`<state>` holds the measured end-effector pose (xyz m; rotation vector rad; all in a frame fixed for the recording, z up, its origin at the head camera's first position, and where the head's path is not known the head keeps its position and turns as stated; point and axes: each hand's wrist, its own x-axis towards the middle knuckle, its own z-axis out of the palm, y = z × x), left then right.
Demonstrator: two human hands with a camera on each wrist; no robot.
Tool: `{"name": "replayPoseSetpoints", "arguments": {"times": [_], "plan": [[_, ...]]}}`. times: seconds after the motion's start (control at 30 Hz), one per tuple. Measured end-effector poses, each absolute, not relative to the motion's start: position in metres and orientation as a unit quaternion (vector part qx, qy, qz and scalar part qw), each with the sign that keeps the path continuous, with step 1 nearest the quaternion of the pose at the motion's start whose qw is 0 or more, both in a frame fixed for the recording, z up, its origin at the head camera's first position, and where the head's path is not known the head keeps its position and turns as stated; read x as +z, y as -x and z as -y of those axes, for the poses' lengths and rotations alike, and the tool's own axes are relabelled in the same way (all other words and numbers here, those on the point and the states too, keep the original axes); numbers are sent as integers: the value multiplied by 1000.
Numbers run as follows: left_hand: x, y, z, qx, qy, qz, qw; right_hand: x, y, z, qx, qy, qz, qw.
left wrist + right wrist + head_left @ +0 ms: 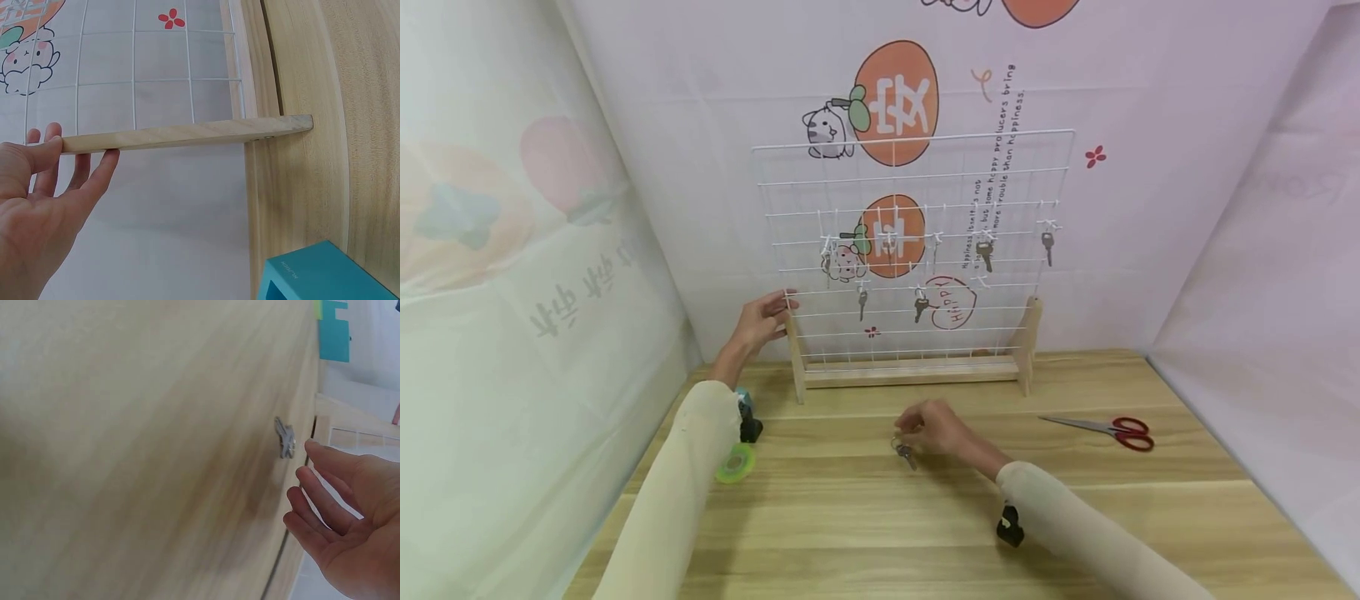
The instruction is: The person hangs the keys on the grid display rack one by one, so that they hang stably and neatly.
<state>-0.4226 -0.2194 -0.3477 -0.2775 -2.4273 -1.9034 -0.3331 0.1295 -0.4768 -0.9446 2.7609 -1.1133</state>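
A white wire grid rack point(955, 333) stands on a wooden base at the back of the table, and several keys point(985, 254) hang from its hooks. My left hand point(762, 321) holds the left wooden upright point(187, 134) of the rack, thumb on one side and fingers on the other. A small bunch of keys on a ring point(906, 454) lies on the tabletop in front of the rack. My right hand point(934, 427) hovers beside these keys point(285, 439), its fingers loosely bent and apart from them in the right wrist view.
Red-handled scissors point(1131, 433) lie on the right of the table. At the left are a roll of yellow-green tape point(735, 463) and a teal object point(325, 275), partly hidden by the left sleeve in the head view. Printed white cloth point(1150, 250) hangs behind the rack.
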Motion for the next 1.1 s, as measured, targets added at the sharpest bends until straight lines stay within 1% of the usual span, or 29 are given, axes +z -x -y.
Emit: {"name": "replayPoseSetpoints", "arguments": {"times": [0.13, 0.33, 0.57, 1.1], "plan": [[-351, 425, 221, -616, 95, 782, 25, -482, 331, -128, -358, 306, -882, 16], [-352, 426, 220, -612, 100, 784, 28, -489, 331, -128, -354, 307, -883, 10], [-354, 427, 221, -607, 98, 788, 32, -491, 330, -128, -351, 303, -886, 16], [-353, 426, 221, -623, 98, 776, 23, -491, 331, -132, -339, 315, -886, -11]]}}
